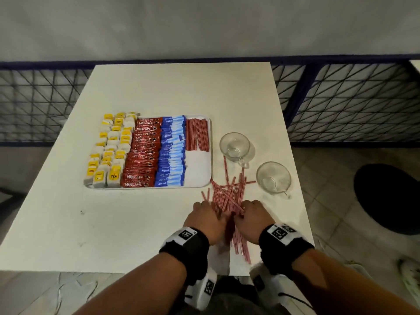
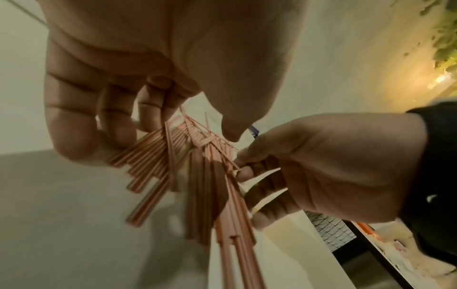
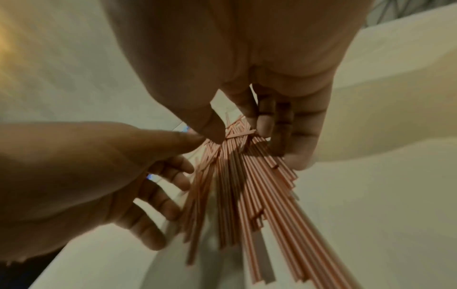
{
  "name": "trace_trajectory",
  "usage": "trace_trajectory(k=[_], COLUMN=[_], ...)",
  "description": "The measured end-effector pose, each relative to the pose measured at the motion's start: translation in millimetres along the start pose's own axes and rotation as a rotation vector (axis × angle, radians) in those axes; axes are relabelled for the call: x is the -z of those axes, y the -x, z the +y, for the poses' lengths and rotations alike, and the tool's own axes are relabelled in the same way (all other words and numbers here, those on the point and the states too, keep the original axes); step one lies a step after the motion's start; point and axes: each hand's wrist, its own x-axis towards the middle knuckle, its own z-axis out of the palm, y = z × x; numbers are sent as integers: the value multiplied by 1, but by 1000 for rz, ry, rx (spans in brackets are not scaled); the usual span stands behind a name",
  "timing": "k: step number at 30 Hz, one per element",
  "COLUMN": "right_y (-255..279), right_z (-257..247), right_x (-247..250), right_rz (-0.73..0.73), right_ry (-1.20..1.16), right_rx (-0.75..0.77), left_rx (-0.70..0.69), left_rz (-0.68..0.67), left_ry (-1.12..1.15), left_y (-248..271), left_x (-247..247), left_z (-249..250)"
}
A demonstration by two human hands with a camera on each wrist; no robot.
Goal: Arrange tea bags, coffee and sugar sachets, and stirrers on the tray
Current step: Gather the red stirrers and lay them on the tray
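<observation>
A white tray (image 1: 198, 169) holds rows of yellow tea bags (image 1: 109, 151), red coffee sachets (image 1: 143, 153), blue sugar sachets (image 1: 172, 151) and a neat batch of red stirrers (image 1: 197, 135) at its far right. A loose pile of stirrers (image 1: 227, 198) lies on the table off the tray's near right corner. My left hand (image 1: 218, 212) and right hand (image 1: 241, 212) close in on the pile from both sides. In the wrist views the stirrers (image 2: 205, 176) (image 3: 247, 185) sit bunched between thumb and curled fingers of my left hand (image 2: 188, 133) and right hand (image 3: 243, 135).
Two clear glass cups (image 1: 235, 146) (image 1: 273, 177) stand right of the tray, close to the far stirrer ends. Some stirrers reach the table's near edge (image 1: 241, 272). A dark mesh railing (image 1: 352, 98) runs behind the table; a dark round shape (image 1: 386, 198) lies on the floor at right.
</observation>
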Motion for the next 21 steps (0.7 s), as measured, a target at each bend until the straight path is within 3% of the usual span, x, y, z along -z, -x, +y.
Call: trace_trajectory(k=[7,10,14,21], right_y=[-3,-4,1,1], right_z=[0,3,8,3], right_x=[1,1,11,16], right_rz=[-88,-113,-58,-33], right_ry=[-371,-426,-261,-11], right_rx=[12,14,-14,84], left_rx=[9,31,39,7], left_rz=[30,73,98,62], left_ry=[-62,-87,-120,-231], left_y=[-9,-13,-18,-23], left_x=[1,3,8,14], left_z=[23,24,16,3])
